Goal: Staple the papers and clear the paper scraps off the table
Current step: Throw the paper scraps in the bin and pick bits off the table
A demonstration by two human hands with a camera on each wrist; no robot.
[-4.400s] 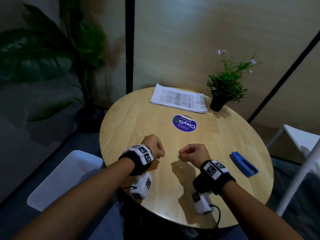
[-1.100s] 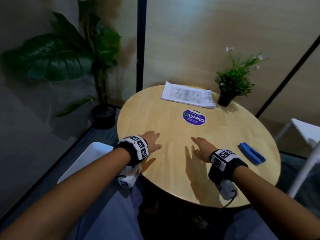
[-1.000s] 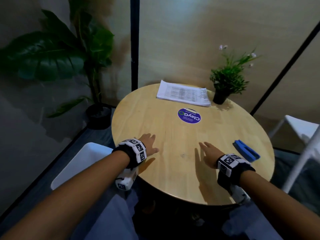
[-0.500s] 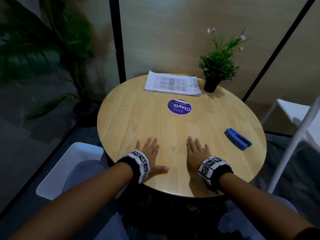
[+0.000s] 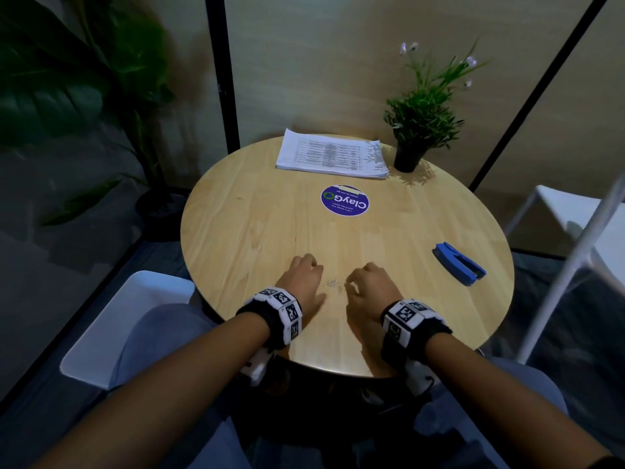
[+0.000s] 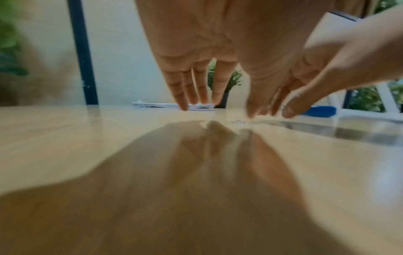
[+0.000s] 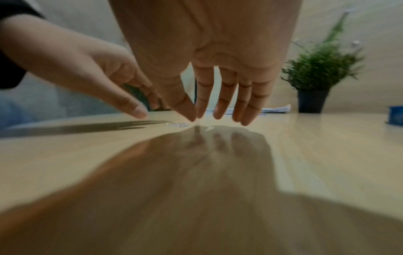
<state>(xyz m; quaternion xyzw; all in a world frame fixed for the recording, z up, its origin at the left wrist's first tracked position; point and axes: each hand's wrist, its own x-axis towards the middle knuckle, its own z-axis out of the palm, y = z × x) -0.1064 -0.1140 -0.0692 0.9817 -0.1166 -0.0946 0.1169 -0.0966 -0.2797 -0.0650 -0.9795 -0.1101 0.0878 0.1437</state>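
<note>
Stapler (image 5: 459, 263) lies flat, long axis diagonal, mouth toward near-right table (image 5: 257, 211) edge.

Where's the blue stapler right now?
In the head view, the blue stapler lies on the table's right side, beyond the right hand, untouched.

An office meeting nook, by the look of it: a small round pale-wood table (image 5: 257, 231) carries a purple round ClayGo sticker (image 5: 345, 200) at centre, a potted green plant (image 5: 419, 130) at one o'clock, white chairs (image 5: 575, 211) alongside, black-framed wood-panel partitions (image 5: 304, 62) behind.
</note>
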